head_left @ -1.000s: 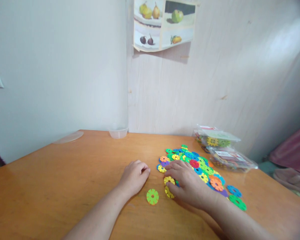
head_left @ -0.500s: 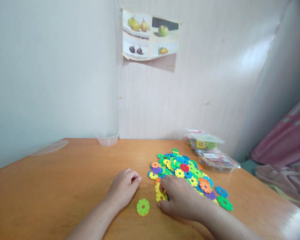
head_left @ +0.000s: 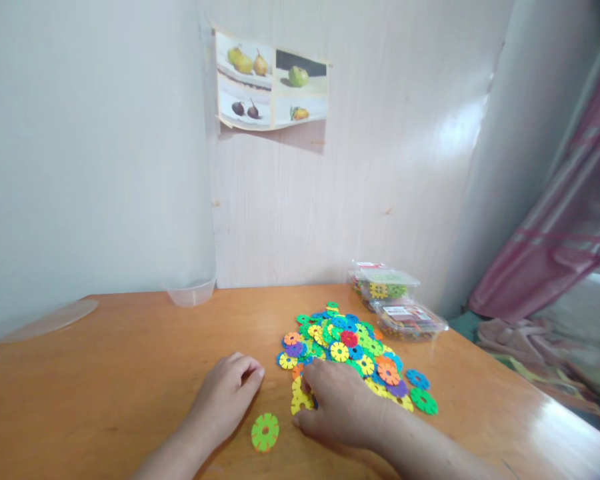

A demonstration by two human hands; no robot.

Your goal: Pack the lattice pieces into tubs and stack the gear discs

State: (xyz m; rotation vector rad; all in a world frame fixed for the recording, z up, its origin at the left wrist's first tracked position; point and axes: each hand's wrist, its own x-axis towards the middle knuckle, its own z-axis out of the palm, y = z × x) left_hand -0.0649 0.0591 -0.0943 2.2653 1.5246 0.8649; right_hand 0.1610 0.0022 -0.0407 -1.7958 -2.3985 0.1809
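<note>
A heap of colourful notched plastic discs [head_left: 340,352] lies on the wooden table. My right hand [head_left: 343,403] is over the near left edge of this heap, palm down. Its fingers are bent, and the thumb stands apart from them. Yellow discs [head_left: 301,403] show between thumb and forefinger; the other fingertips are hidden. My left hand [head_left: 227,395] rests on the table left of the heap, fingers curled in and thumb against them, with nothing visible in it. Between both hands a lime green disc [head_left: 265,432] lies by itself, seemingly on an orange one.
Clear plastic boxes [head_left: 410,320] of pieces stand at the back right. A translucent tub [head_left: 191,293] and a flat lid [head_left: 55,320] are along the back left. A blue disc [head_left: 418,379] and a green disc [head_left: 424,401] lie right of the heap.
The whole view has shifted, so everything appears further left and slightly lower. Both hands keep nearly the same pose and place beside the discs.
</note>
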